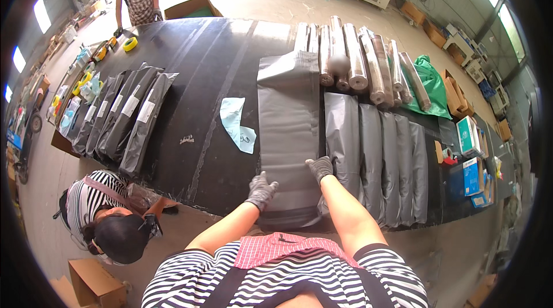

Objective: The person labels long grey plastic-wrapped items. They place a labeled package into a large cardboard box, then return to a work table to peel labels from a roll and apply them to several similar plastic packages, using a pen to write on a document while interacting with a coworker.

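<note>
A grey plastic mailing bag (288, 118) lies flat on the dark table in front of me, its long side running away from me. My left hand (262, 191), in a grey knit glove, rests at the bag's near left edge with its fingers spread. On the near right edge lies my right hand (321, 168), gloved the same way, fingers stretched out over the plastic. Neither hand grips anything that shows. Just right of the bag, several filled grey bags (371, 158) lie side by side. A torn pale blue sheet (233, 121) with handwriting is to its left.
Brown film-wrapped rolls (357, 57) lie at the far right, beside a green sack (429, 86). Labelled grey packages (129, 106) and a yellow tape roll (130, 44) are on the left. Small boxes (472, 175) stand far right. One person bends at the near left; another stands beyond the table.
</note>
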{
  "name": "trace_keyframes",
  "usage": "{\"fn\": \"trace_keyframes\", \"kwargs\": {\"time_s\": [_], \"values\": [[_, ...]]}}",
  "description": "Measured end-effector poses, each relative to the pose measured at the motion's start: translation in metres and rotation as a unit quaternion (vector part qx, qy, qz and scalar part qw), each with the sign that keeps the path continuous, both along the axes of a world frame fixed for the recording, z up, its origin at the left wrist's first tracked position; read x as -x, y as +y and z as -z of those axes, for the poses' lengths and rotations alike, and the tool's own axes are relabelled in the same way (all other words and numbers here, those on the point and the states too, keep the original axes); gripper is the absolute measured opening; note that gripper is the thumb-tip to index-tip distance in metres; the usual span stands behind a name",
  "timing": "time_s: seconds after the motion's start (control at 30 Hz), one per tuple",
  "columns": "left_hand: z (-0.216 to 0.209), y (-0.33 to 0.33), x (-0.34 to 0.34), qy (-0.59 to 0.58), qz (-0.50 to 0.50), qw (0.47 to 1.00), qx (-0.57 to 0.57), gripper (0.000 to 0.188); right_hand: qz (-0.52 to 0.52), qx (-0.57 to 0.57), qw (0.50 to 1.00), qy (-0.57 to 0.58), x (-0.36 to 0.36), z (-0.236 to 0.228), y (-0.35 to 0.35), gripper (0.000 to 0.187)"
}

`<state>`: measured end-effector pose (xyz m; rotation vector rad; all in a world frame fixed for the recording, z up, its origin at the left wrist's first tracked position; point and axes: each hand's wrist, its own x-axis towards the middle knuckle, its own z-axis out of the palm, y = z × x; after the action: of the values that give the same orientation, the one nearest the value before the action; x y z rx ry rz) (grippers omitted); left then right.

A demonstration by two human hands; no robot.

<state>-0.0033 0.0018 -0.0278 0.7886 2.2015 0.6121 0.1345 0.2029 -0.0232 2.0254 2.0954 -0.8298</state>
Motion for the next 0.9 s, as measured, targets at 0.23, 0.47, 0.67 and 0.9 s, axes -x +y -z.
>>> {"fn": "trace_keyframes", "kwargs": {"time_s": [0.23,0.47,0.67,0.9], "values": [[0.014,-0.052,0.061,-0.003,-0.028,0.998,-0.053,0.068,-0.071,0.039,0.978,0.192,0.001,0.016,-0.056,0.053],[0.022,-0.076,0.082,-0.245,-0.127,0.940,-0.202,0.056,0.162,0.440,0.779,0.416,-0.031,-0.001,-0.115,0.030],[-0.025,-0.100,0.145,-0.288,-0.384,0.806,-0.348,0.032,0.135,0.472,0.502,0.711,0.054,-0.128,-0.022,0.042],[-0.002,-0.113,0.107,-0.312,-0.208,0.857,-0.353,0.036,0.101,0.267,0.709,0.645,0.098,-0.131,0.031,0.055]]}}
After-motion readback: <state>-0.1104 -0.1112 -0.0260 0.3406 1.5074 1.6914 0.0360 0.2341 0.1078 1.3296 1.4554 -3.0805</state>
